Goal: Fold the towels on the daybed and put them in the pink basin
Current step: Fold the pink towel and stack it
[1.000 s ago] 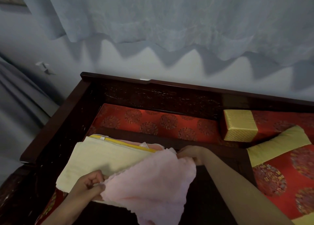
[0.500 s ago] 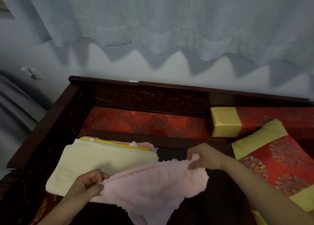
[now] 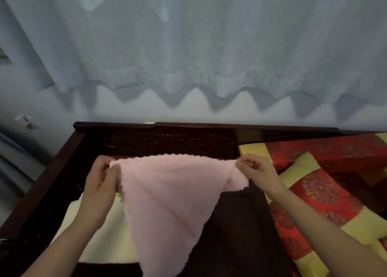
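Note:
A pale pink fluffy towel (image 3: 171, 203) hangs stretched in the air between my two hands, its top edge taut and its lower part drooping to a point. My left hand (image 3: 102, 178) pinches the top left corner. My right hand (image 3: 257, 172) pinches the top right corner. Below and behind the pink towel lies a cream towel (image 3: 109, 234) on the dark surface of the daybed (image 3: 236, 230). The pink basin is not in view.
The daybed's dark wooden back rail (image 3: 188, 128) and left rail (image 3: 52, 172) frame the area. Red and yellow patterned cushions (image 3: 322, 197) and a bolster (image 3: 314, 151) lie to the right. A pale curtain (image 3: 188, 46) hangs on the wall behind.
Both hands have lifted the pink towel up off the pile and pulled apart, so its top edge is now stretched flat. The camera has tilted, and the yellow-edged pile is now covered.

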Demonstrator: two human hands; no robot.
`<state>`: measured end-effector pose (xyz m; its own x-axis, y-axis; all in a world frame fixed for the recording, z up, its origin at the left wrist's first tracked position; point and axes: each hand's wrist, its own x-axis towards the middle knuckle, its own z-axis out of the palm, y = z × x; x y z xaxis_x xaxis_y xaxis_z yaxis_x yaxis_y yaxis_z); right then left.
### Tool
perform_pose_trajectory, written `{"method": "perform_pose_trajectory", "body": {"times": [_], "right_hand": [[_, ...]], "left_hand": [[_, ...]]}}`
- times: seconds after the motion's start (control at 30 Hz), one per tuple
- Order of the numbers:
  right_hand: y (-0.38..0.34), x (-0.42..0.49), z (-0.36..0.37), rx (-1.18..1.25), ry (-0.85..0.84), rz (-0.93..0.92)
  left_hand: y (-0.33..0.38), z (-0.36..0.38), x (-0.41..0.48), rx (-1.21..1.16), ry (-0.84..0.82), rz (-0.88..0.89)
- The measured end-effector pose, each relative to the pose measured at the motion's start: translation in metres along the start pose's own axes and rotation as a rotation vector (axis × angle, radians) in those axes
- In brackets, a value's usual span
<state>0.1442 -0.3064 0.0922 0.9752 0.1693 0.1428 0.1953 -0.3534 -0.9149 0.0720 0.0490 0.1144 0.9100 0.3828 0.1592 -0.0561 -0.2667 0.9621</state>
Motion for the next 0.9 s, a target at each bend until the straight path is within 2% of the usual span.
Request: {"method": "perform_pose_trajectory", "body": {"times": [0.1,0.17,0.23,0.3,0.4,0.5,0.57,0.63,0.7,0.77,0.9], "right_hand": [[-0.02,0.005,-0.021,-0.14,0.188,-0.12],[-0.03,0.008,-0.036,-0.308,0.192,-0.213],[-0.04,0.007,-0.051,-0.368,0.135,-0.243],[-0.048,0.007,-0.066,-0.311,0.071,-0.213],[-0.059,0.008,-0.092,-0.205,-0.074,-0.124],[-0.067,0.007,-0.113,-0.185,-0.209,0.009],[-0.07,0.007,-0.123,-0.207,-0.255,0.064],[-0.069,0.008,-0.131,-0.223,-0.22,0.045],[-0.068,0.008,-0.137,-0.246,-0.128,-0.03],[-0.066,0.007,-0.142,-0.281,-0.056,-0.111],[-0.073,-0.003,-0.148,-0.349,0.035,-0.246]], "left_hand": [[0.044,0.016,0.02,0.089,0.05,0.179],[0.062,0.027,0.036,0.172,0.029,0.234],[0.073,0.036,0.051,0.237,-0.019,0.278],[0.079,0.04,0.067,0.28,-0.047,0.31],[0.084,0.043,0.084,0.31,-0.081,0.375],[0.089,0.049,0.084,0.419,-0.183,0.524],[0.092,0.054,0.082,0.509,-0.26,0.586],[0.093,0.056,0.084,0.61,-0.304,0.617],[0.092,0.059,0.084,0.7,-0.284,0.638],[0.094,0.067,0.081,0.683,-0.217,0.618],[0.105,0.087,0.075,0.368,-0.144,0.373]]}}
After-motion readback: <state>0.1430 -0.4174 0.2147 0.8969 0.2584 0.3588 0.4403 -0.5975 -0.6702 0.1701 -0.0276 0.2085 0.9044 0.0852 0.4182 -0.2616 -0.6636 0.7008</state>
